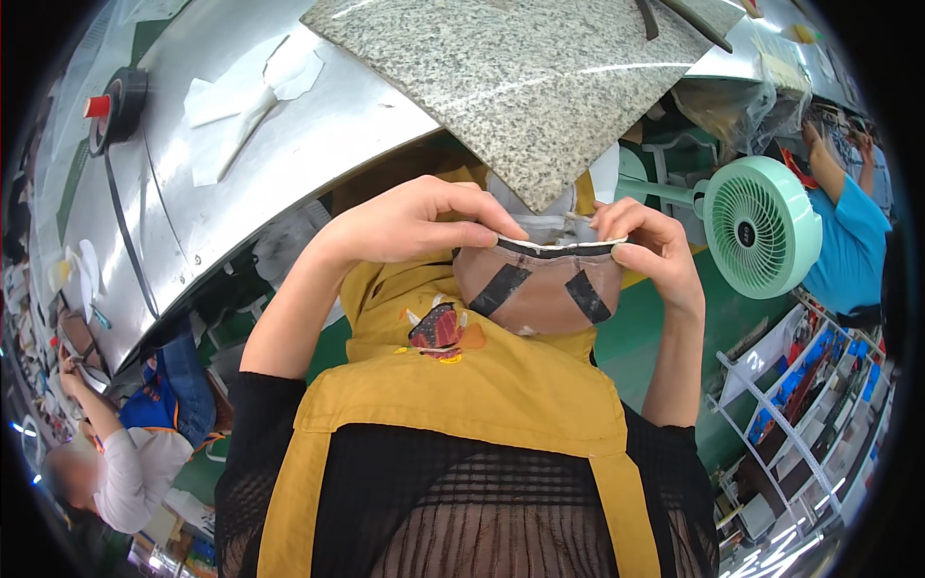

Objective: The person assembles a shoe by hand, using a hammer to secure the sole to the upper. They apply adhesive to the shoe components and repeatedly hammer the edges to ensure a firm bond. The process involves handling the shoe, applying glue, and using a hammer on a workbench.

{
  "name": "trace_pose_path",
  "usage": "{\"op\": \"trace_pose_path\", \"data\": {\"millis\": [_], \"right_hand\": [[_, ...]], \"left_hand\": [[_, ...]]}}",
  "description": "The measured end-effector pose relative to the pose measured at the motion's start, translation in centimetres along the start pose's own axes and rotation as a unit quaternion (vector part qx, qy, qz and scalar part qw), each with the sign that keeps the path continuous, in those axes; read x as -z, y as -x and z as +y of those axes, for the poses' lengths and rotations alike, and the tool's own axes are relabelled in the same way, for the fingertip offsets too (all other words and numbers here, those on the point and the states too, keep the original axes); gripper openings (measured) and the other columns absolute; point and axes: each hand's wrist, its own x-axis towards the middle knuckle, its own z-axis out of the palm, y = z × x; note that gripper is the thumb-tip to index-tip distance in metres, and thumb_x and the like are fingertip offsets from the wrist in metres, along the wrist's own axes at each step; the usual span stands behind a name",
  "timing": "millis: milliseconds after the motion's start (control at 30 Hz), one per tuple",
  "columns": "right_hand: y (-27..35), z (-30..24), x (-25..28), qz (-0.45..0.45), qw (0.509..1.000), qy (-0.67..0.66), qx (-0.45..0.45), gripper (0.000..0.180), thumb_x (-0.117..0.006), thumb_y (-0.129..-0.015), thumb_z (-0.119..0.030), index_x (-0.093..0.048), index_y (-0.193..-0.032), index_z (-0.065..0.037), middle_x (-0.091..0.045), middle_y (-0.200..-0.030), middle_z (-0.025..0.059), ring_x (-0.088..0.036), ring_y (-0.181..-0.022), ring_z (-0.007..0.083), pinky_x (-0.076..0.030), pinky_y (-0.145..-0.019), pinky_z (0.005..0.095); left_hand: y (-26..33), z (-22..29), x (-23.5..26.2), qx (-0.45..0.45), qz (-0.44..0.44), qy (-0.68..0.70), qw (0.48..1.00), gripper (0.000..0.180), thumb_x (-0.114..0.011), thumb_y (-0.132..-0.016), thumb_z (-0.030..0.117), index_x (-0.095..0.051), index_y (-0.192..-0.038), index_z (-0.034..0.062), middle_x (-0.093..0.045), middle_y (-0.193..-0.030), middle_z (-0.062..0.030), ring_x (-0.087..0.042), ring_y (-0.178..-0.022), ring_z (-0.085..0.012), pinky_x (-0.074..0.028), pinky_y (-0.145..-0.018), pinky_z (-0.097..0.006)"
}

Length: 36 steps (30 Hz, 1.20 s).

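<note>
A brown curved pouch-like piece (540, 289) with a dark, white-edged strip along its top rests over my lap. Two black patches of tape slant across its front. My left hand (414, 223) pinches the left part of that top edge between thumb and fingers. At the right end, my right hand (657, 249) grips the same edge, thumb in front and fingers behind. Pale grey material (540, 229) shows behind the edge, partly covered by the stone slab's corner. What my fingertips press on the far side is hidden.
A speckled stone slab (520, 87) juts its corner toward me. On the metal table (356, 120) lie white scraps (251, 106) and a black round object with a red knob (118, 108). A green fan (761, 228) stands right. Other people sit left (140, 472) and far right (848, 241).
</note>
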Motion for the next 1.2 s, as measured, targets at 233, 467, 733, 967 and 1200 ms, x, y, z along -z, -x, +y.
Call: {"op": "trace_pose_path", "data": {"millis": [233,467,733,967,1200], "right_hand": [[0.1,-0.3,-0.5,0.003,1.000,0.011,0.006,0.006,-0.063,-0.078,0.000,-0.058,-0.083,-0.001,-0.059,-0.088,0.0061,-0.055,-0.091,0.0181,-0.040,-0.090,0.0361],[-0.4,-1.9,-3.2,0.041,0.993,0.104,0.047,0.010,-0.067,-0.079,-0.005,-0.059,-0.083,-0.001,-0.059,-0.085,0.0044,-0.055,-0.082,0.0158,-0.041,-0.079,0.0311],[-2.4,-1.8,-2.2,-0.094,0.982,0.159,-0.043,0.031,-0.071,-0.079,-0.024,-0.061,-0.099,-0.002,-0.062,-0.092,0.0086,-0.057,-0.089,0.0196,-0.045,-0.084,0.0308],[-2.2,-2.7,0.4,-0.142,0.946,0.270,-0.108,0.026,-0.068,-0.082,-0.026,-0.066,-0.096,-0.005,-0.063,-0.087,0.0065,-0.056,-0.090,0.0198,-0.039,-0.089,0.0332],[-2.3,-4.0,-1.6,-0.072,0.900,0.429,0.018,0.015,-0.068,-0.079,-0.020,-0.068,-0.086,-0.007,-0.062,-0.076,0.0036,-0.057,-0.082,0.0195,-0.038,-0.091,0.0335]], "left_hand": [[0.0,0.0,0.1,-0.004,0.004,-0.007,1.000,0.023,-0.060,-0.089,0.014,-0.067,-0.109,0.0052,-0.065,-0.099,-0.0075,-0.060,-0.096,-0.0168,-0.046,-0.087,-0.030],[-1.7,2.2,-2.5,-0.096,0.060,-0.266,0.957,0.035,-0.073,-0.078,0.031,-0.065,-0.102,0.0063,-0.062,-0.090,-0.0079,-0.057,-0.089,-0.0244,-0.045,-0.079,-0.034],[-0.6,3.3,-2.7,-0.099,0.054,-0.194,0.974,0.024,-0.075,-0.076,0.023,-0.063,-0.087,0.0048,-0.056,-0.075,-0.0033,-0.048,-0.075,-0.0214,-0.040,-0.069,-0.032],[1.3,2.5,0.1,-0.032,0.045,-0.237,0.970,0.021,-0.073,-0.079,0.019,-0.064,-0.091,0.0039,-0.059,-0.082,-0.0047,-0.051,-0.081,-0.0215,-0.042,-0.072,-0.032],[0.4,2.1,-1.2,-0.052,0.063,-0.320,0.944,0.041,-0.069,-0.081,0.022,-0.057,-0.116,0.0050,-0.059,-0.112,-0.0117,-0.058,-0.102,-0.0280,-0.048,-0.088,-0.036]]}}
